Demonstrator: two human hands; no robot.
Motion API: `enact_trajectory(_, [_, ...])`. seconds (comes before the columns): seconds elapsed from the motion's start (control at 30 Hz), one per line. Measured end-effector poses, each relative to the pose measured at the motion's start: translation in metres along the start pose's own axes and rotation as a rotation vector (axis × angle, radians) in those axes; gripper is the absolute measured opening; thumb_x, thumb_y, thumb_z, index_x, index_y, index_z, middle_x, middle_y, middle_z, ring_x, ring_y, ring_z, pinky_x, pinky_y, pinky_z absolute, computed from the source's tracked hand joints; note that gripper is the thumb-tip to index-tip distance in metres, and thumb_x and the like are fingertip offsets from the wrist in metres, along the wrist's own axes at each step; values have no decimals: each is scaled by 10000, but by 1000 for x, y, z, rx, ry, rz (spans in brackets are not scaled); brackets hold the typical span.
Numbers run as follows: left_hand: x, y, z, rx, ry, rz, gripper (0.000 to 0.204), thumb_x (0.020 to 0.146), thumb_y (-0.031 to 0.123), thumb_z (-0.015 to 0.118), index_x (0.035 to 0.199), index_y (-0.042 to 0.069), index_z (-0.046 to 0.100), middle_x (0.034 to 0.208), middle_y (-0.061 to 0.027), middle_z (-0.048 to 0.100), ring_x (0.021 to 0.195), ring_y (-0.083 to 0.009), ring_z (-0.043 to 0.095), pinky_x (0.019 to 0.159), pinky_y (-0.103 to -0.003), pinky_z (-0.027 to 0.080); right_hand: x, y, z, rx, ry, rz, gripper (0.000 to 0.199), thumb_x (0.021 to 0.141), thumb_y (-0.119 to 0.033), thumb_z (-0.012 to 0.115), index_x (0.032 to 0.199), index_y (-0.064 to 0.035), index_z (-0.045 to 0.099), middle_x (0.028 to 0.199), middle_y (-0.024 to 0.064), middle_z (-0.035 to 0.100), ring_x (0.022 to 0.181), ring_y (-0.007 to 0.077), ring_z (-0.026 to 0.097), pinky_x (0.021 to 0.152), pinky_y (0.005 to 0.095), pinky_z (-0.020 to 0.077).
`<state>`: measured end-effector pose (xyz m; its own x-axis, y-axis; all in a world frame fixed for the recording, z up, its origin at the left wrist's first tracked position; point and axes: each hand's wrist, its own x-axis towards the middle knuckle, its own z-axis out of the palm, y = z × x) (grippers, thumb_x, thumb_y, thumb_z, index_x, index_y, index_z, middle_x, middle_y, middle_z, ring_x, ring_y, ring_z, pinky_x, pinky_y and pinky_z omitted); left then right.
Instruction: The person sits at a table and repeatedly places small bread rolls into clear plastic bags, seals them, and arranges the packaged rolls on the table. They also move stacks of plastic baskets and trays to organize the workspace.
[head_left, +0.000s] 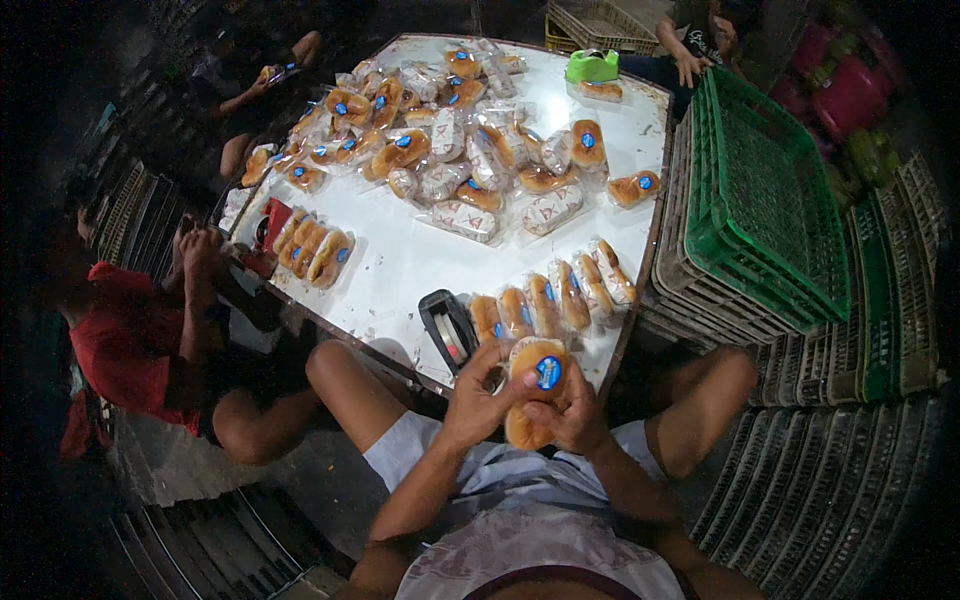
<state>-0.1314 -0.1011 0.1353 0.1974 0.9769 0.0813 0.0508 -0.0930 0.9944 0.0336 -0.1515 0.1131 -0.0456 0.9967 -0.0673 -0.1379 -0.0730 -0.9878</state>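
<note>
Over my lap, just off the table's near edge, I hold a golden-brown bun (530, 428) with a round blue sticker, seemingly in a clear wrapper. My left hand (474, 398) grips it from the left, with the thumb by the sticker. My right hand (577, 408) closes on its lower right side. Just beyond my left hand stands a black tape dispenser (447, 330). A row of wrapped buns (545, 303) lies side by side along the near right of the table, beyond my hands.
A loose pile of wrapped buns (440, 140) covers the far half of the white table (390, 265). At left are a shorter bun row (310, 248) and a red dispenser (268, 228); a green dispenser (592, 66) stands far right. Stacked crates (765, 200) flank the right edge. Other people sit around.
</note>
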Motion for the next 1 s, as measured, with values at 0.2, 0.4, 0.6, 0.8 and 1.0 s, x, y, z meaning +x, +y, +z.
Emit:
enact_trajectory(0.2, [16, -8, 11, -314, 333, -96, 199, 1033, 199, 592, 984, 11, 635, 894, -51, 676, 845, -103, 613, 764, -253, 484, -7, 12, 0, -91, -124, 56, 719, 872, -262, 787, 1416, 23, 414, 1296, 227, 610, 1182, 271, 629, 998, 383, 492])
enact_trajectory(0.4, [19, 0, 25, -208, 250, 72, 207, 1053, 194, 545, 1018, 0, 608, 922, -95, 679, 856, -113, 615, 780, -268, 487, 7, -17, 23, -239, 286, -158, 495, 964, -194, 671, 1391, 8, 522, 1202, 198, 684, 1133, 266, 659, 982, 359, 488])
enact_trajectory(0.6, [29, 4, 36, 601, 449, 431, 198, 973, 139, 628, 1105, -7, 656, 1222, -193, 603, 1160, -307, 562, 1012, -386, 421, 23, -20, 0, 38, 225, -12, 298, 985, -106, 617, 1241, 46, 638, 1123, 76, 680, 1013, 134, 630, 930, 273, 481])
enact_trajectory(0.8, [-4, 5, 12, 262, -140, 224, 285, 848, 191, 797, 1050, 17, 698, 999, -120, 688, 878, -258, 679, 780, -336, 522, 22, -23, -22, 385, -127, -18, 333, 947, -97, 657, 1235, 69, 636, 1420, 152, 563, 1344, 192, 483, 1109, 344, 381])
enact_trajectory(1.0, [-9, 7, -2, 180, -141, 7, 177, 892, 153, 748, 984, 8, 706, 1007, -89, 651, 984, -186, 628, 872, -319, 484, 28, -23, -11, -300, 198, -180, 110, 877, -63, 744, 919, 18, 683, 820, 89, 707, 773, 187, 694, 711, 316, 535])
